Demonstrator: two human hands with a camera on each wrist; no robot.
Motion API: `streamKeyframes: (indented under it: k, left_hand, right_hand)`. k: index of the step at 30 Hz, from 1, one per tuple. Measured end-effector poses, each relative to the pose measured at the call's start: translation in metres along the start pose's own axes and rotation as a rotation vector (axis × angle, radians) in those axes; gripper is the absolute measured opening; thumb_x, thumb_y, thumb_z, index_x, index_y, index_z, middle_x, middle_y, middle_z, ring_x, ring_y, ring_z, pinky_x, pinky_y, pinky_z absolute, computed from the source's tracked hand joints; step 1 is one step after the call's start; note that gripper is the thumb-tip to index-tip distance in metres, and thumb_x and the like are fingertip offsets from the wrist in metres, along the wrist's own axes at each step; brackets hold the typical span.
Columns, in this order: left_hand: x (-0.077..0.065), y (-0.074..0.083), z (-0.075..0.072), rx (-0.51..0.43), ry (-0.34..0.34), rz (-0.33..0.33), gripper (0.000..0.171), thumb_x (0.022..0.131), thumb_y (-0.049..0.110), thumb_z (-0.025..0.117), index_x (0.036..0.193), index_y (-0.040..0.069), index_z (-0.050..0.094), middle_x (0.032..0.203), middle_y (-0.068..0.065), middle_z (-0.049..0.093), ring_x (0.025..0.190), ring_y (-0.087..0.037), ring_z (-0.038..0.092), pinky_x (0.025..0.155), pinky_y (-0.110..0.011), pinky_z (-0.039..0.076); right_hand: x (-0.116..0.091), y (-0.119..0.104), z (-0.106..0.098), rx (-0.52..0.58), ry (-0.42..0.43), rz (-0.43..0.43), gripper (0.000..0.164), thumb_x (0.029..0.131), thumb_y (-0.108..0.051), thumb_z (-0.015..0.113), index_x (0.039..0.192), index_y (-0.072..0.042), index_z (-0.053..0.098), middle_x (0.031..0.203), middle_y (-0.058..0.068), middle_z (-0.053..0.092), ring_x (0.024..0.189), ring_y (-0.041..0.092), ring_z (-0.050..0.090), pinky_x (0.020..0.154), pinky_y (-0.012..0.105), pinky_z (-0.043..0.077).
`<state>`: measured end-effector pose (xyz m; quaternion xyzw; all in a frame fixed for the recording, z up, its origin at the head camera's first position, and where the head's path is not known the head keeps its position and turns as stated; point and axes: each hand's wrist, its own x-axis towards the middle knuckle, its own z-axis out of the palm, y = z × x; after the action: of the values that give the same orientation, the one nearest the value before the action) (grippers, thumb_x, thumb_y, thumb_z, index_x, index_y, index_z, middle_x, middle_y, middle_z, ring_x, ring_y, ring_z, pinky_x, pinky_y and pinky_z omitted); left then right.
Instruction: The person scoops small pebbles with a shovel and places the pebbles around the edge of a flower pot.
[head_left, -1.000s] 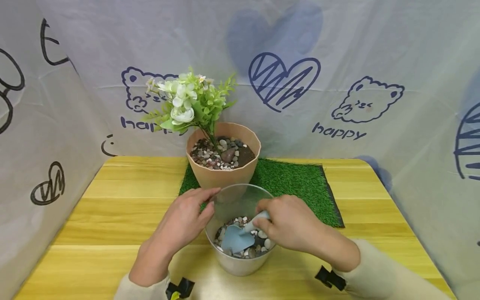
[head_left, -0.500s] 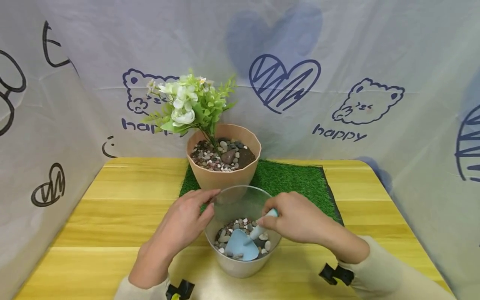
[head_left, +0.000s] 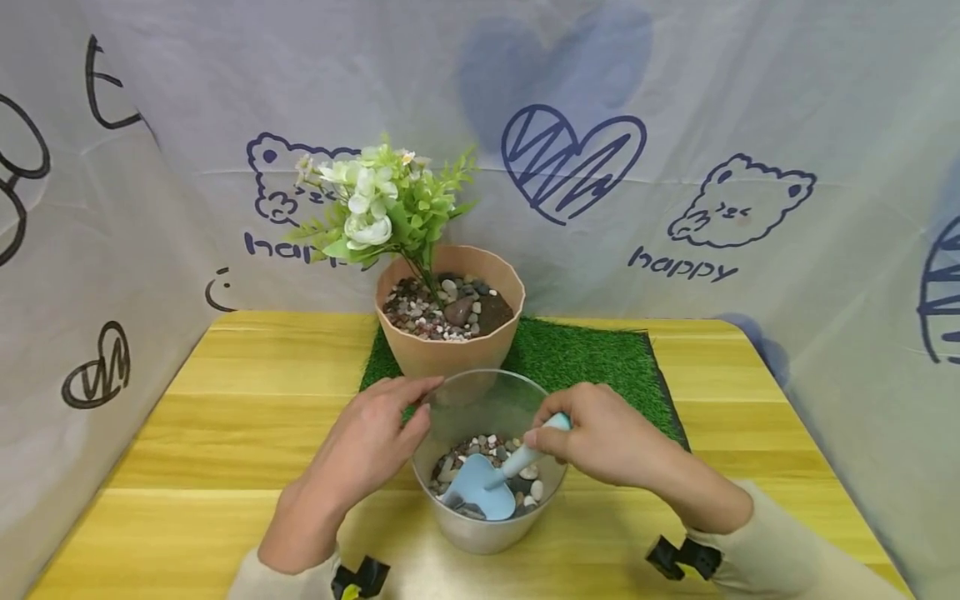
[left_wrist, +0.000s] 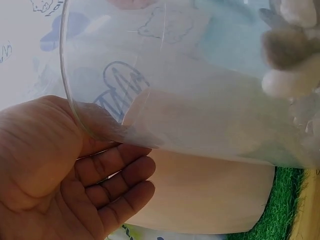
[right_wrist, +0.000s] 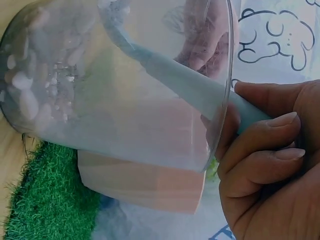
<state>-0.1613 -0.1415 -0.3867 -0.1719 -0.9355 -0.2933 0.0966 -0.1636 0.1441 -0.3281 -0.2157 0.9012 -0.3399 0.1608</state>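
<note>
The head camera looks forward and down from above the desk point(head_left: 247, 417), facing the printed cloth backdrop point(head_left: 420, 83). Both wrist cameras sit close to the transparent bucket point(head_left: 483, 537), seeing the scene turned sideways through its wall; all three views share the bucket, flowerpot point(head_left: 420, 354) and artificial turf mat point(head_left: 600, 358).

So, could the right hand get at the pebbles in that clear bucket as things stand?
Probably yes: the right hand grips a light-blue trowel, its blade down at the pebbles, and the open top of the clear bucket leaves the way free.
</note>
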Motion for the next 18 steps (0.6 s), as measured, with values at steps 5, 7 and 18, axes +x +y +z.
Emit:
streamKeyframes:
  k: [5, 7, 18]
  left_hand:
    - [0.0, 0.0, -0.001, 0.001, 0.005, 0.009, 0.038, 0.103, 0.016, 0.06, 0.139, 0.012, 0.07, 0.128, -0.004, 0.074, 0.117, -0.025, 0.068, 0.1, -0.049, 0.056]
    - [0.0, 0.0, -0.001, 0.002, 0.005, 0.014, 0.038, 0.103, 0.016, 0.06, 0.139, 0.012, 0.07, 0.128, -0.004, 0.074, 0.117, -0.025, 0.069, 0.101, -0.049, 0.056]
    - [0.001, 0.0, -0.003, -0.073, -0.05, -0.037, 0.038, 0.104, 0.017, 0.06, 0.142, 0.013, 0.068, 0.132, -0.006, 0.073, 0.121, -0.027, 0.067, 0.103, -0.051, 0.055]
  right_hand:
    - [-0.002, 0.0, -0.007, 0.046, 0.024, 0.05, 0.019, 0.098, -0.031, 0.072, 0.093, -0.014, 0.078, 0.066, -0.001, 0.067, 0.048, 0.012, 0.037, 0.047, 0.027, 0.034]
    - [-0.003, 0.002, -0.009, 0.054, 0.029, 0.061, 0.02, 0.098, -0.032, 0.072, 0.092, -0.014, 0.078, 0.065, -0.001, 0.066, 0.049, 0.012, 0.037, 0.047, 0.027, 0.033]
    - [-0.008, 0.016, -0.011, 0.15, 0.042, 0.094, 0.02, 0.098, -0.029, 0.072, 0.093, -0.01, 0.078, 0.066, 0.002, 0.066, 0.051, 0.014, 0.038, 0.046, 0.027, 0.031]
